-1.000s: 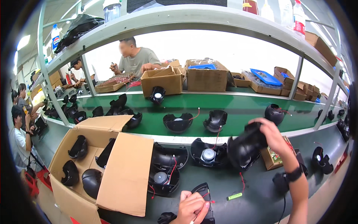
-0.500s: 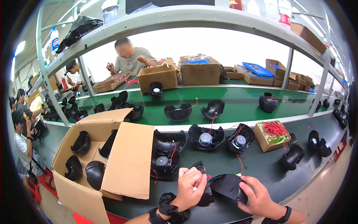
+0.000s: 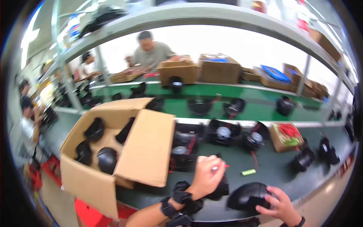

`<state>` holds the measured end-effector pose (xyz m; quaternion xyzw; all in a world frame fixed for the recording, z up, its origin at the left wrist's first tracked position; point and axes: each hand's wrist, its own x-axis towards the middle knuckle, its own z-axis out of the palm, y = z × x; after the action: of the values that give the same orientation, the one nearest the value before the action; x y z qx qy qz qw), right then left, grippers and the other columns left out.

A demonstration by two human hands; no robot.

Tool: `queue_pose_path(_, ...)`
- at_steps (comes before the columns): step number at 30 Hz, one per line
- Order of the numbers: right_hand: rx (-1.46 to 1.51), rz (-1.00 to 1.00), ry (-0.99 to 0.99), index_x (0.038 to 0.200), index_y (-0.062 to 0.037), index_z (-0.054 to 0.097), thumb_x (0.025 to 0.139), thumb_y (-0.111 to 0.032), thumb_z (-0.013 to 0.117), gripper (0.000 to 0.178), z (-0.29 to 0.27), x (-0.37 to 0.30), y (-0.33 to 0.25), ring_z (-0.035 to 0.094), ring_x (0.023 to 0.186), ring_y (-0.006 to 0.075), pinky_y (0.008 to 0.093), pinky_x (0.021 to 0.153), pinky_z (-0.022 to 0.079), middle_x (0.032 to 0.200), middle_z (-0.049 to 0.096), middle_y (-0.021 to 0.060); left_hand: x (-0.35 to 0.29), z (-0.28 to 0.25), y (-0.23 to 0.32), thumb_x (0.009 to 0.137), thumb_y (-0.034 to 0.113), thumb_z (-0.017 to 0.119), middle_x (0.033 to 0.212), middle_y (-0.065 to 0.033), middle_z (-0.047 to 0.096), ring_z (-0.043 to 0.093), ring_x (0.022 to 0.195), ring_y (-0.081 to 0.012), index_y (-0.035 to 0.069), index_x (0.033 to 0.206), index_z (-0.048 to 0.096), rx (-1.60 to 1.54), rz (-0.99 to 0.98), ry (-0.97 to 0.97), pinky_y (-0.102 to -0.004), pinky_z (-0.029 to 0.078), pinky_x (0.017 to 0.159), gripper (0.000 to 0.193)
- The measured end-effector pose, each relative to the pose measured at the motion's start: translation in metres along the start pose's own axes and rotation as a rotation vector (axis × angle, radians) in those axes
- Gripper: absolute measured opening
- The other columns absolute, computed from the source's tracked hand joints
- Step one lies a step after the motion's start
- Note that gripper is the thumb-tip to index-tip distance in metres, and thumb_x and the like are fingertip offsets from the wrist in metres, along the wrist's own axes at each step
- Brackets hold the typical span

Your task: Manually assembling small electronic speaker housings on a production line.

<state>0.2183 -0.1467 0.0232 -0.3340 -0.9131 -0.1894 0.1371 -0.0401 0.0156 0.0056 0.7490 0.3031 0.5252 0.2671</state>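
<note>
My right hand (image 3: 279, 207) grips the right side of a black domed plastic shell (image 3: 247, 197), its rounded outside facing up, low over the near bench edge. My left hand (image 3: 208, 174) is closed in a fist; a small white tip and a red end show at its fingers, but the thing itself is too blurred to name. Just beyond that fist, another black shell part (image 3: 221, 188) is partly hidden. A small green cylinder (image 3: 248, 172) on a red wire lies on the bench beyond the domed shell.
An open cardboard box (image 3: 145, 147) with several black shells stands at left. Shells with round speakers (image 3: 223, 132) line the bench's far side. A small carton of red wires (image 3: 287, 137) sits at right. Beyond runs a green belt (image 3: 261, 109); a person (image 3: 151, 53) sits behind it.
My right hand has turned the shell from its flat side to its dome and brought it nearer. The green cylinder now shows fully. The whole view has shifted; my left fist stays closed.
</note>
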Motion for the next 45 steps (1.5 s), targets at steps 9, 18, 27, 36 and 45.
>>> queue_pose_path(9,0.466,0.243,-0.003,0.116,-0.0072,0.054,0.067,-0.017,0.07,0.052,-0.015,0.038,-0.011,0.048,0.11,0.0403,0.051,0.091,0.041,0.114,0.049,0.0176,0.003,0.013,-0.012,0.082,0.011,0.058,0.06,-0.0068,0.044,0.044,0.057,-0.0233,0.004,0.067,0.051,-0.025,0.085,0.067,-0.0334,0.031,0.067,0.018)
queue_pose_path(18,0.873,0.828,-0.227,0.127,-0.0016,0.044,0.077,-0.012,0.061,0.054,-0.001,0.08,0.026,0.055,0.107,0.0308,0.0351,0.094,0.041,0.117,0.055,0.0204,-0.003,0.021,0.0,0.08,0.007,0.054,0.066,-0.005,0.046,0.045,0.067,-0.0204,0.005,0.073,0.053,-0.051,0.147,-0.126,-0.0319,0.029,0.076,0.007)
queue_pose_path(27,1.529,1.054,0.31,0.125,-0.0068,0.05,0.082,-0.033,0.055,0.051,0.087,0.04,0.038,0.054,0.107,0.0254,0.0373,0.096,0.042,0.132,0.04,0.0141,-0.014,0.03,0.011,0.074,0.007,0.057,0.067,-0.0038,0.045,0.046,0.069,-0.0213,0.007,0.071,0.049,-0.115,0.225,-0.203,-0.0341,0.03,0.075,0.008)
queue_pose_path(36,1.828,0.827,0.363,0.132,0.0022,0.033,0.083,-0.015,0.057,0.057,0.081,0.06,0.034,0.031,0.133,0.0271,0.0399,0.111,0.019,0.139,0.036,0.0198,0.0,0.018,0.026,0.076,-0.003,0.063,0.056,-0.0014,0.037,0.041,0.055,-0.0186,0.007,0.06,0.045,-0.095,0.175,-0.226,-0.0317,0.029,0.064,0.026)
queue_pose_path(45,1.549,0.582,0.368,0.133,0.0038,0.039,0.074,-0.008,0.048,0.061,0.091,0.07,0.043,0.04,0.13,0.0295,0.0372,0.109,0.028,0.136,0.044,0.0194,0.005,0.015,0.026,0.07,-0.006,0.064,0.056,-0.0004,0.049,0.048,0.052,-0.0157,0.007,0.057,0.048,-0.078,0.227,-0.338,-0.0318,0.027,0.059,0.025)
